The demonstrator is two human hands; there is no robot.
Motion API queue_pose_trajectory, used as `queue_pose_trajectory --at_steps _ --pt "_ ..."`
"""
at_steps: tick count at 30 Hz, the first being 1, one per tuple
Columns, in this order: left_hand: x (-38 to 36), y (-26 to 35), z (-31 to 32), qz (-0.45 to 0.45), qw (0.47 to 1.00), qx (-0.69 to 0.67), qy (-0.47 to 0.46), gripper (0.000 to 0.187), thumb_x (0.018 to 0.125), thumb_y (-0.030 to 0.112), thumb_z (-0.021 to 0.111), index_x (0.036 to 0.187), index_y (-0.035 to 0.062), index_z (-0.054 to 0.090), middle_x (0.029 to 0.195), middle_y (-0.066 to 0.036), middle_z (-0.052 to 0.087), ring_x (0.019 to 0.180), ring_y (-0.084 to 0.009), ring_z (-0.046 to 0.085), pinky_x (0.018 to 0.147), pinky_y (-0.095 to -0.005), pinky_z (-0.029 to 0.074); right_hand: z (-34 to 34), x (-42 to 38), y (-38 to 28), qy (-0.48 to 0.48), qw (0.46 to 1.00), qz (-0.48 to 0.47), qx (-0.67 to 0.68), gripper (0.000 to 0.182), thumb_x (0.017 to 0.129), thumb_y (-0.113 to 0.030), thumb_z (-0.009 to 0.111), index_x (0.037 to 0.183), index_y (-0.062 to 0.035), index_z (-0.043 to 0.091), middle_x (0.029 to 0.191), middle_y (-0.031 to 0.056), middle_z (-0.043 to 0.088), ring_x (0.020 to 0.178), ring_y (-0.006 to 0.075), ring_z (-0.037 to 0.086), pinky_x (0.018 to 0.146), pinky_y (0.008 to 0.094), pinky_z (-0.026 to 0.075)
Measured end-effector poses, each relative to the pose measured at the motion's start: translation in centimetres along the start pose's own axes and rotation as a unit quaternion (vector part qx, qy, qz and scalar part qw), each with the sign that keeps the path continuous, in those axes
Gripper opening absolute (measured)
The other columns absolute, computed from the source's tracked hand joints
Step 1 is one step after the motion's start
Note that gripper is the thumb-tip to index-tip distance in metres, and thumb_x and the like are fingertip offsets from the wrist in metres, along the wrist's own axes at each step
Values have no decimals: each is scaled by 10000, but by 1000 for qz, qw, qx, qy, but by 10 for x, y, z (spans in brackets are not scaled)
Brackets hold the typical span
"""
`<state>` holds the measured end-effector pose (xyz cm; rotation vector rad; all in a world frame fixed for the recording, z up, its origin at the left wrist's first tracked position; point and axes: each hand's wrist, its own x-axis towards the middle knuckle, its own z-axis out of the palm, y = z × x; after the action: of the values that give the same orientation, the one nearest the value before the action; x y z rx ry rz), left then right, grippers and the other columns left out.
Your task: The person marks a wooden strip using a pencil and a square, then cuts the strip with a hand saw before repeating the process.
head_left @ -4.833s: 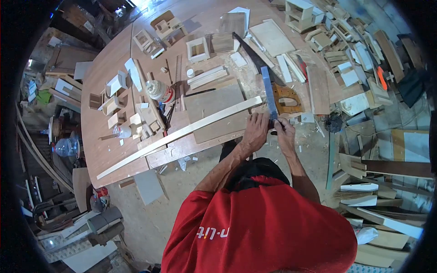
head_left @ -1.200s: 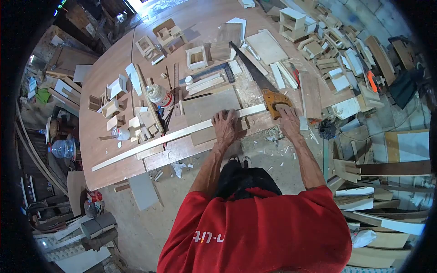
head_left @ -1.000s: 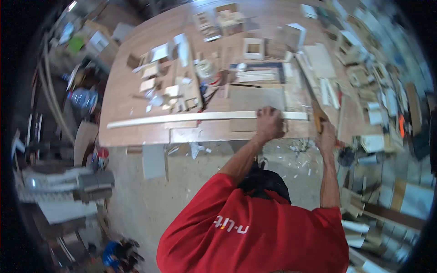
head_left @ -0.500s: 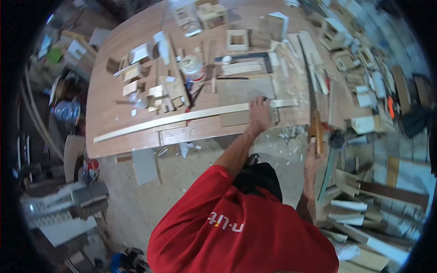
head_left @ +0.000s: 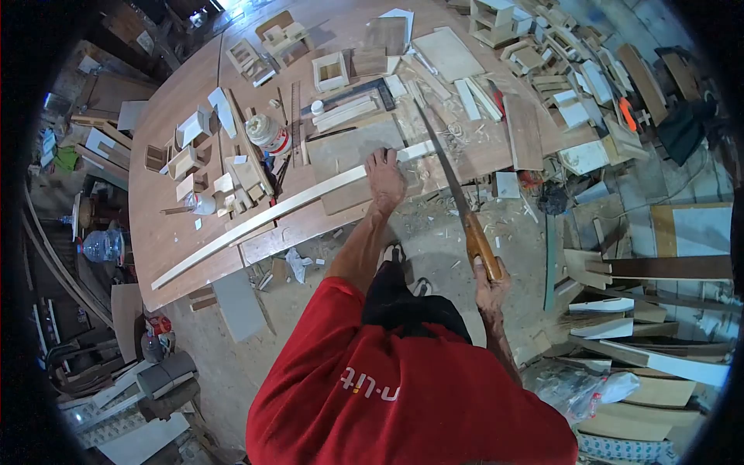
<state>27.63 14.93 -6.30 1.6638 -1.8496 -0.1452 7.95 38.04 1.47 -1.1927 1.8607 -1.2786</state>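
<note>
Along the front of the wooden table [head_left: 178, 244] lies a long pale wood strip [head_left: 256, 222], running diagonally up to the right. My left hand [head_left: 385, 182] presses down on it near its right end, fingers curled over the strip. A flat board [head_left: 341, 200] sits beneath that part of the strip. My right hand [head_left: 490, 285] is wrapped round the wooden handle of a handsaw [head_left: 451, 177]. The saw blade points up and to the left, over the table edge, close beside the strip's right end. Whether blade and strip touch, I cannot tell.
A glue jar [head_left: 267, 134], small wooden boxes [head_left: 331, 71] and a dark metal square [head_left: 385, 94] lie on the table beyond the strip. Many wood pieces are piled at the right. Offcuts and a plastic bag [head_left: 620, 386] lie at the lower right.
The view has turned and shifted. The saw has come closer to the strip's right end, its blade now slanting up-left. My left hand still holds the strip down.
</note>
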Motion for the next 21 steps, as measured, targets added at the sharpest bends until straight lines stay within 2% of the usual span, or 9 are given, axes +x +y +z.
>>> queue_pose_trajectory --at_steps 9,12,14,15,17,18,20,21 --pt "2 10 -3 -5 1000 -3 -18 419 635 31 596 1053 49 559 1121 -159 489 1076 -355 436 945 -458 346 -6 -4 1 -60 998 -20 -3 265 879 -156 653 727 -37 471 578 -6 381 557 86 370 490 270 341" --pt "4 10 -2 -4 1000 -7 -26 422 625 34 608 1044 46 560 1118 -161 490 1078 -357 433 943 -461 348 -7 -3 4 -103 994 35 -13 237 890 -153 640 774 -24 479 625 15 433 598 104 419 523 295 377" --pt "4 7 -2 5 999 2 -32 419 635 36 608 1052 45 561 1118 -161 492 1077 -357 433 941 -462 349 -4 -4 4 -46 998 -32 -6 157 904 -128 608 950 9 547 780 88 563 724 151 531 635 316 454" --pt "4 7 -1 13 999 8 -39 417 645 38 607 1059 43 562 1118 -161 493 1076 -357 432 939 -463 350 -4 -3 -1 -45 999 -30 -7 157 904 -128 608 950 9 547 780 88 563 724 151 531 635 316 454" --pt "4 9 1 -8 999 -7 -37 389 669 59 606 1056 50 569 1113 -161 496 1074 -356 432 933 -463 351 -6 0 -12 -80 995 -29 60 332 904 -91 583 1211 19 515 1052 176 621 958 225 602 812 328 483" --pt "5 9 2 -29 999 -21 -34 361 693 80 606 1052 56 576 1109 -161 499 1073 -354 431 927 -463 351 -6 1 -7 -79 995 -29 60 332 904 -91 583 1211 19 515 1052 176 621 958 225 602 812 328 483" --pt "10 9 2 -52 997 -41 -34 321 720 116 602 1038 73 594 1086 -155 516 1057 -354 444 920 -462 352 -6 2 5 -139 986 -86 32 476 899 -63 571 1350 -4 431 1202 210 592 1101 252 590 908 325 465" --pt "11 6 6 -75 995 -62 -33 284 748 152 599 1024 90 612 1062 -148 533 1042 -353 456 914 -462 352 -6 1 4 -140 986 -84 33 476 899 -63 571 1350 -4 431 1202 210 592 1101 252 590 908 325 465"
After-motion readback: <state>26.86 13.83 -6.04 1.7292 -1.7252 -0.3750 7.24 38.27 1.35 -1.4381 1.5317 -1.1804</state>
